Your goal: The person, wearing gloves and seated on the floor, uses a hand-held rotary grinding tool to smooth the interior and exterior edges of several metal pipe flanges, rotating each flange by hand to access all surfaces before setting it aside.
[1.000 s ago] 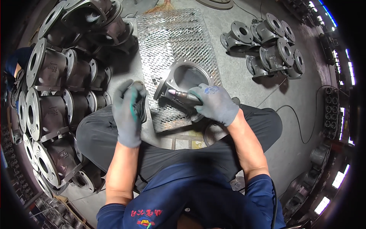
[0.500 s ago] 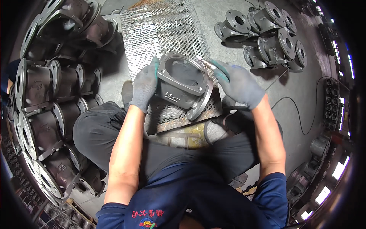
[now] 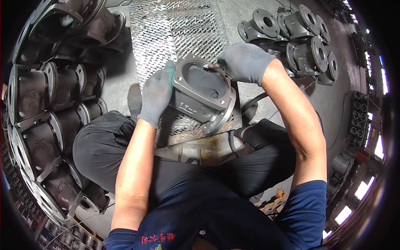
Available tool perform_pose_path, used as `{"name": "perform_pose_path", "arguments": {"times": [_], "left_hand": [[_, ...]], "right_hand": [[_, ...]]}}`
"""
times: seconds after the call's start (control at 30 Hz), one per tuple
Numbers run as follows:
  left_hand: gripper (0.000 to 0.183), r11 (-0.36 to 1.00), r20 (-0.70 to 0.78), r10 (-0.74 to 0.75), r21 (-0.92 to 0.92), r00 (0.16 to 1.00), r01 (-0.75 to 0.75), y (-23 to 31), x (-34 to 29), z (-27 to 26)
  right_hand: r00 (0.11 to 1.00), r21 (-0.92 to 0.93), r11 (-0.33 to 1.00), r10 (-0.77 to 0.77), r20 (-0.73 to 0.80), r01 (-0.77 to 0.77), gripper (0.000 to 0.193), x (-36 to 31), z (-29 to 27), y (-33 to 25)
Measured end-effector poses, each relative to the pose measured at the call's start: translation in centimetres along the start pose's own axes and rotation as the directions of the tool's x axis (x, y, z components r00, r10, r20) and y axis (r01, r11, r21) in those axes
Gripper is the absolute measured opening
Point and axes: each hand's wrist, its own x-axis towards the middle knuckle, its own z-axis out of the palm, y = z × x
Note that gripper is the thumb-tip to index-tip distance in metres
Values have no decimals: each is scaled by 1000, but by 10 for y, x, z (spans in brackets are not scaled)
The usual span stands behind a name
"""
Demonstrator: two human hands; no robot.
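Observation:
A grey cast-iron valve body with raised lettering sits tilted on a metal mesh platform in front of me, its wide oval opening facing up. My gloved left hand is closed on the left edge of its square upper flange. In my gloved right hand is a slim die grinder, mostly hidden by the fingers. Its pinkish tip lies over the far inner rim of the opening; whether it touches the metal I cannot tell. Another flange of the casting shows at its lower right.
Similar valve bodies are stacked high along my left. More castings stand on the floor at the far right. A dark hose curves by my right foot. Small ringed parts stand in a block farther right.
My right hand has moved left and up, turning its back upward, and the grinder tip has come over the valve body's opening. My left hand keeps its hold on the flange.

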Motion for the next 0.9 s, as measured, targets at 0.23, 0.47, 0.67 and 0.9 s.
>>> {"name": "perform_pose_path", "arguments": {"times": [0.23,0.47,0.67,0.9], "left_hand": [[70,999,18,-14,-47,1000,15,-9,7,3],[69,997,-33,27,-70,999,-29,-22,10,7],[69,999,-11,30,-30,999,-30,-26,13,9],[68,991,-27,94,-93,995,-96,-31,10,9]], "right_hand": [[996,10,999,51,70,-52,25,2,-8,-13],[998,32,998,49,34,-50,23,1,-9,-20],[1000,18,1000,-9,21,8,28,-4,5,-4],[999,37,999,-35,36,33,24,-3,-13,6]]}}
